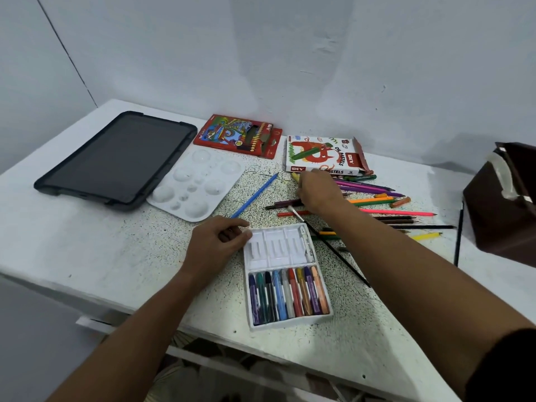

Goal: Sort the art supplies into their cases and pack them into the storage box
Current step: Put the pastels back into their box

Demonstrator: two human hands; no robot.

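Nearest the table's front edge sits the white pastel tray (288, 278), its front row filled with oil pastels (287, 294) lying side by side, purple at the left through to peach at the right; the back compartments hold only a white stick along the right side. The left hand (216, 245) rests on the table (87, 250) at the tray's back left corner, fingers curled, fingertips touching the rim. Whether it actually pinches the rim, I cannot tell. Just beyond, the right hand (317, 192) reaches into the scattered colored pencils (385, 203), fingers curled down over a dark pencil (285, 203); the grip itself is hidden under the knuckles. A blue pencil (255, 195) lies diagonally between the two hands. A thin black paintbrush (338, 252) slants beside the tray. Further back, the white paint palette (197, 184) touches a dark tablet (116, 158). Against the wall are the red pencil box (237, 134) and the oil pastels box (324, 155), its flap open. A brown box (504, 204) stands at the far right.
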